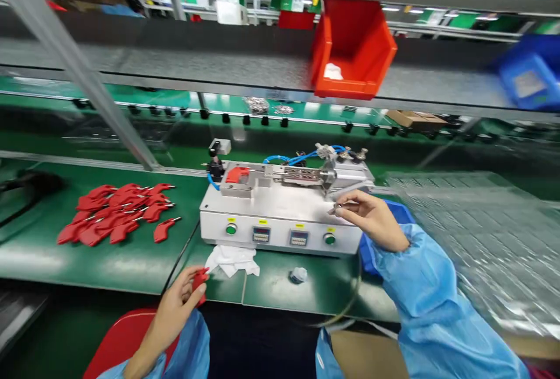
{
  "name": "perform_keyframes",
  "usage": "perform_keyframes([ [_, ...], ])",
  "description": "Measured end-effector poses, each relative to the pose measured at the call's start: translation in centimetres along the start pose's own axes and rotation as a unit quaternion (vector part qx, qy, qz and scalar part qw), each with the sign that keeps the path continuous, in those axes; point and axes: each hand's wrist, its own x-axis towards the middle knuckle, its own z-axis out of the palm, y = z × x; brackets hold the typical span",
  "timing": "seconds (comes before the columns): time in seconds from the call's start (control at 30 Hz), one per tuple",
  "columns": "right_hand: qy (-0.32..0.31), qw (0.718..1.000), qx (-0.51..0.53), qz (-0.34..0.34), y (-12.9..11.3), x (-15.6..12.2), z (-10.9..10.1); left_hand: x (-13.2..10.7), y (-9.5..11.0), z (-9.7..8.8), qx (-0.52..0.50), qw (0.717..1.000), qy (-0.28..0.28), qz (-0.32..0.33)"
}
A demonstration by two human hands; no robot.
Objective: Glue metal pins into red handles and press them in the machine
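In the head view, you work at a green surface (271, 294), your left hand (172, 309) at lower center-left with its grip clamped on a red part (199, 287). Your right hand (371, 218), right of center, has its grip pinched on a small metallic piece (335, 210), too blurred to identify, over the right end of a white machine (284, 204). A second red part (237, 175) lies in the machine's fixture at center; a pile of red parts with metal tips (105, 213) spreads across the left of the frame.

Above, at upper center-right, a red bin (345, 88) tilts forward on a shelf (196, 64), a white scrap (333, 72) inside. A blue bin (531, 81) sits at upper right, its contents unclear. Another blue bin (371, 256) stands beside the machine, partly hidden by your right arm, its contents hidden. Clear compartmented trays (472, 216) fill the right side.
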Motion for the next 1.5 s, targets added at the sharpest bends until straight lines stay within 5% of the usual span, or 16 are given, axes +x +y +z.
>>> perform_keyframes([
  [0.17, -0.038, 0.977, -0.138, -0.161, -2.1, 9.6, 8.6, 1.5, 5.1, 2.3, 0.059, 0.992, -0.044, 0.100],
  [0.3, -0.046, 0.929, -0.339, -0.142, -3.5, 14.3, 13.7, 1.3, 6.9, 2.5, 0.085, 0.985, -0.036, 0.148],
  [0.57, -0.109, 0.871, -0.450, -0.167, -4.7, 14.9, 14.9, 0.7, 5.5, -0.2, 0.133, 0.979, 0.031, 0.151],
  [0.67, -0.138, 0.860, -0.457, -0.181, -5.4, 15.6, 16.6, 2.2, 8.3, 0.1, 0.168, 0.953, 0.080, 0.239],
  [0.83, -0.154, 0.858, -0.457, -0.178, -6.0, 17.2, 19.1, 6.5, 16.1, 1.3, 0.186, 0.893, 0.156, 0.379],
  [0.97, -0.072, 0.883, -0.420, -0.199, -6.8, 17.1, 16.9, 10.2, 21.9, 2.7, 0.231, 0.857, 0.219, 0.405],
  [1.1, -0.039, 0.901, -0.376, -0.213, -6.2, 14.4, 12.1, 13.2, 25.1, 5.4, 0.425, 0.830, 0.163, 0.324],
  [1.2, -0.082, 0.871, -0.438, -0.209, -3.8, 10.7, 8.9, 14.6, 25.6, 7.4, 0.543, 0.782, 0.108, 0.287],
  [1.3, -0.070, 0.850, -0.491, -0.177, -0.7, 6.8, 7.0, 15.3, 25.1, 8.6, 0.558, 0.770, 0.103, 0.291],
  [1.5, 0.019, 0.879, -0.430, -0.203, 3.2, 1.2, 5.4, 14.8, 22.6, 8.7, 0.560, 0.754, 0.131, 0.317],
])
